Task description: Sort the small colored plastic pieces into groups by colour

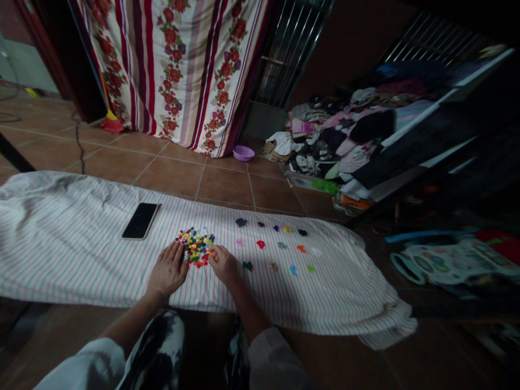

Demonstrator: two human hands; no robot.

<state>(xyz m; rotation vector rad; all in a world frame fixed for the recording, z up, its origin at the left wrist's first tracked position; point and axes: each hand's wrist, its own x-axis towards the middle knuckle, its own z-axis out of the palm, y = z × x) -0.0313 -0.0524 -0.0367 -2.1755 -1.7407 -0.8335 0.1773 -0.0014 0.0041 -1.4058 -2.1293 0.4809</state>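
A heap of small, brightly coloured pieces (pixel 197 246), too small to name, lies on a striped cloth (pixel 101 260). My left hand (pixel 167 269) rests flat along the heap's left side, fingers stretched out and touching its edge. At the heap's right edge is my right hand (pixel 223 264), its thumb and fingertips pinched together; whatever sits between them is hidden. Small single-colour groups lie in rows to the right, among them a red group (pixel 260 245), an orange group (pixel 300 248), a dark green group (pixel 247 266) and a light blue group (pixel 293 269).
A phone (pixel 141 221) with a dark screen lies left of the heap. Beyond the cloth, a purple basin (pixel 244 154) and a red broom (pixel 111 124) stand on the tiled floor near a flowered curtain (pixel 174 70). Clothes (pixel 341 130) are piled at the right.
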